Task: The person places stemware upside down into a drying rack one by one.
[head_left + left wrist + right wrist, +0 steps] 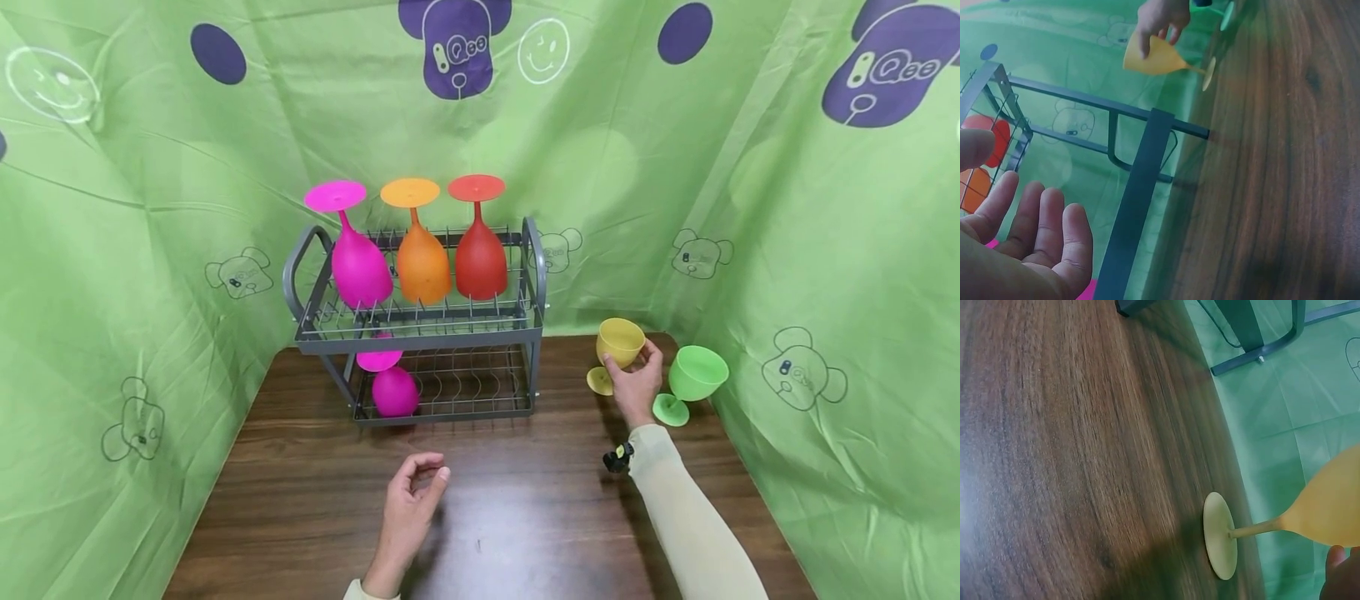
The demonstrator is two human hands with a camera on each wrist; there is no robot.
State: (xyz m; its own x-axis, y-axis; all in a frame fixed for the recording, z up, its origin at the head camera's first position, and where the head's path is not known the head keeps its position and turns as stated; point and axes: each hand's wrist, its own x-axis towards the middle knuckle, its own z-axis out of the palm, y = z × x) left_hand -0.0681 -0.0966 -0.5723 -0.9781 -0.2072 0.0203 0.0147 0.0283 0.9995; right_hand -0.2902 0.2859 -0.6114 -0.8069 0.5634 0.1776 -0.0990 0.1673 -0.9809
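My right hand [637,385] grips the bowl of a yellow goblet [620,340], thumb on its near side and fingers round the right. The goblet is upright, its round foot close over the table in the right wrist view. Just right of that hand stands a green goblet [697,373]. My left hand [408,508] hovers over the table before the rack, fingers loosely bent and holding nothing. Upside down on the upper tier of a dark grey dish rack [420,342] are a pink goblet [362,268], an orange goblet [423,265] and a red goblet [481,260].
Another pink goblet [395,392] lies tilted on the rack's lower wire tier, at its left end. Wire dividers run along both tiers. Green printed cloth [622,192] hangs behind and on both sides of the dark wooden table [300,500].
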